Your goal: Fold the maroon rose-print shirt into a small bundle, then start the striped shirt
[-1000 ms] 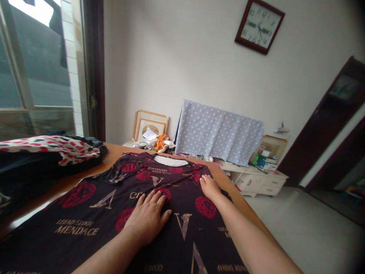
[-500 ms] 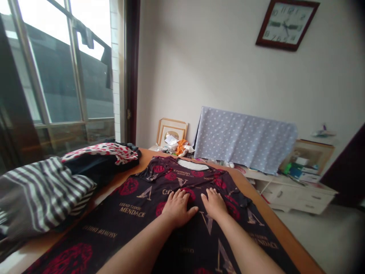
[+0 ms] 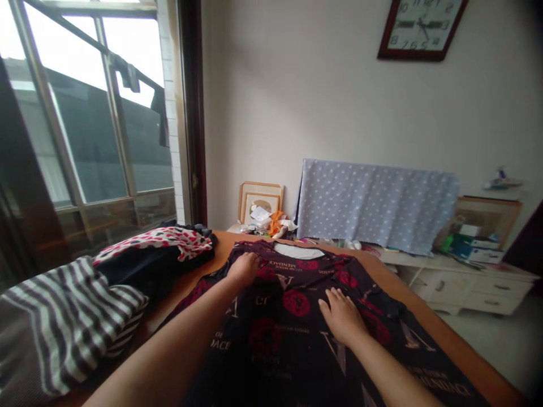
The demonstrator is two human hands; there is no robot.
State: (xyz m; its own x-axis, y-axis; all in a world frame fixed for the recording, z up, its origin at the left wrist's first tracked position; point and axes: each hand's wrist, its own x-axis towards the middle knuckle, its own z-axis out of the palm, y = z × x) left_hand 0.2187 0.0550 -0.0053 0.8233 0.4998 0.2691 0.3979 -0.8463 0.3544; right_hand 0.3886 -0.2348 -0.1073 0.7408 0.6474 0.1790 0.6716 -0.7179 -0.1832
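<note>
A dark T-shirt [image 3: 305, 339] printed with red lion heads and pale lettering lies spread on a table, its white inner neckline toward the far edge. My left hand [image 3: 245, 269] is at the shirt's far left shoulder, its fingers curled closed on the fabric. Creases run from that spot toward the collar. Flat on the right side of the shirt's chest, my right hand [image 3: 343, 316] rests palm down with its fingers stretched out.
Left on the orange-brown table [image 3: 224, 238] are a striped garment [image 3: 80, 316] and a red-and-white patterned garment [image 3: 156, 244]. Beyond stand a polka-dot cloth [image 3: 373, 206], a white cabinet [image 3: 479, 291] and a framed picture [image 3: 259, 198]. A clock [image 3: 419, 28] hangs above.
My left hand has gone from lying flat on the shirt's chest to gripping its far left shoulder. The right hand still lies flat. The camera view has shifted slightly.
</note>
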